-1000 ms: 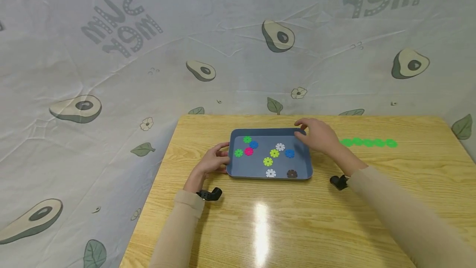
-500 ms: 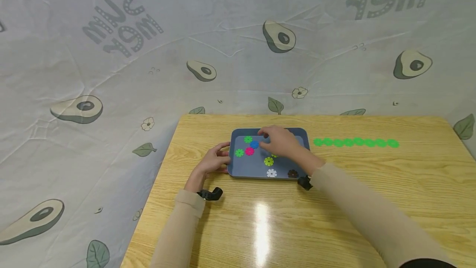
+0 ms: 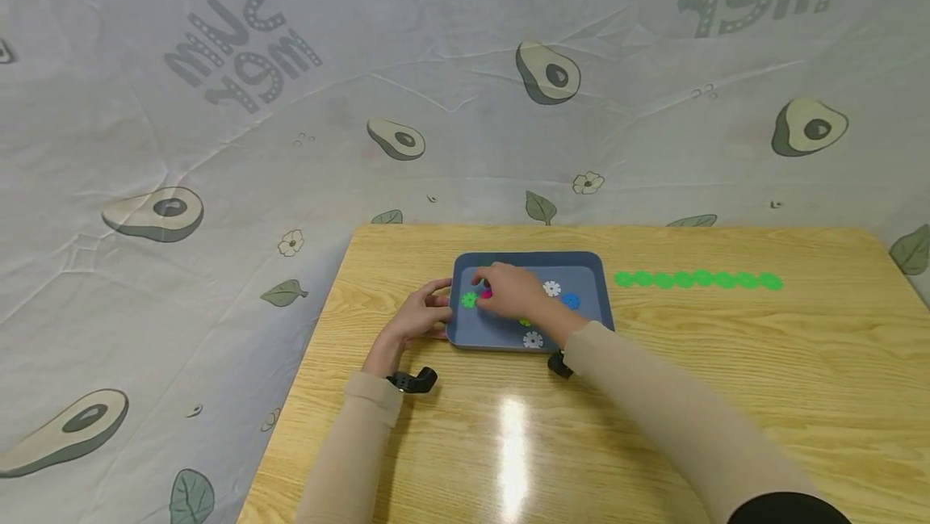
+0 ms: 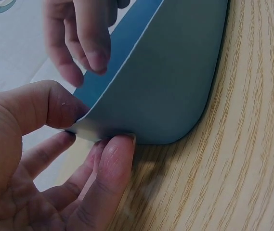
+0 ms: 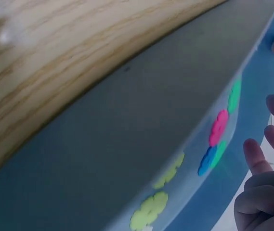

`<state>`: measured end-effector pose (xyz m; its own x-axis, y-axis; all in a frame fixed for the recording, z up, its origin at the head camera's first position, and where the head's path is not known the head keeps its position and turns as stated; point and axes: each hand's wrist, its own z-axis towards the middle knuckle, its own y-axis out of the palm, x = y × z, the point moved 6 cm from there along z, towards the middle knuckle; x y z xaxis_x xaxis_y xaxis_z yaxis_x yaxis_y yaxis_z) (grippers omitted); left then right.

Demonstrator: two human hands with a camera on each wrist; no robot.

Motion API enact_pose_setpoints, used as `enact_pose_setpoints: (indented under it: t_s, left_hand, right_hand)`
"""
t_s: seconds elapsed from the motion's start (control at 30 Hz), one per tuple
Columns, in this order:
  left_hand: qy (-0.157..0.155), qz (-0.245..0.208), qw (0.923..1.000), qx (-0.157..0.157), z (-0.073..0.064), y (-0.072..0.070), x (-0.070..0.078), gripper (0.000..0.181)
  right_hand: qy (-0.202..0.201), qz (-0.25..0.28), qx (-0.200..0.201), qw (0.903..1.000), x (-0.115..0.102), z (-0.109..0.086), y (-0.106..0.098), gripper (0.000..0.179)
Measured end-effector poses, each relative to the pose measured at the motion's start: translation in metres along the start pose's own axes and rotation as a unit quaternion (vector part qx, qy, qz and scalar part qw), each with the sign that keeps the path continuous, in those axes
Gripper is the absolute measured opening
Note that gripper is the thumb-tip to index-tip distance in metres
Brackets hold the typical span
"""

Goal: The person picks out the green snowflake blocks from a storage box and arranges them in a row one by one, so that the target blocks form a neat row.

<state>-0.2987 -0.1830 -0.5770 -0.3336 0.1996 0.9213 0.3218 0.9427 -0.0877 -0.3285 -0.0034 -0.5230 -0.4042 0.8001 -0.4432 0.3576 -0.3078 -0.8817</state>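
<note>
A shallow blue-grey tray (image 3: 490, 336) lies on the table, holding several flat notched plastic discs. My left hand (image 3: 417, 316) grips its left end, with thumb and fingers pinching the wall (image 4: 175, 82) in the left wrist view. Over the tray's left half hovers my right hand (image 3: 512, 291), fingertips close to a green disc (image 3: 469, 299) and a pink disc (image 3: 486, 295). In the right wrist view its fingers are spread with nothing between them, above the pink disc (image 5: 218, 127) and a blue disc (image 5: 206, 161). The right hand hides other discs in the head view.
A row of several green discs (image 3: 701, 277) lies on the wooden table (image 3: 726, 362) right of the tray. White discs (image 3: 552, 288) and another blue disc (image 3: 570, 300) sit in the tray's right part. A patterned cloth (image 3: 465, 88) hangs behind the table.
My right hand has moved left from the tray's right end to its left half, uncovering more of the green row. The left hand keeps its grip on the tray.
</note>
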Motion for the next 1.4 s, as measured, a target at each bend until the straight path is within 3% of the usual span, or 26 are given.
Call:
enact_pose_setpoints:
  t_s: [0.77,1.13,1.4]
  left_hand:
    - [0.003,0.0,1.0,0.0,0.0,0.0,-0.004,0.069]
    - [0.007,-0.005,0.9999,-0.011,-0.001,0.001,-0.002,0.068]
    - [0.007,-0.007,0.9999,-0.007,-0.002,0.001,-0.001,0.068]
  right_hand:
    - [0.024,-0.048,-0.03,0.9981,-0.009,0.02,0.026,0.038]
    - [0.032,-0.054,-0.051,0.9967,-0.01,0.025,0.027,0.039]
    - [0.046,-0.056,-0.062,0.9954,-0.009,0.027,0.029,0.03]
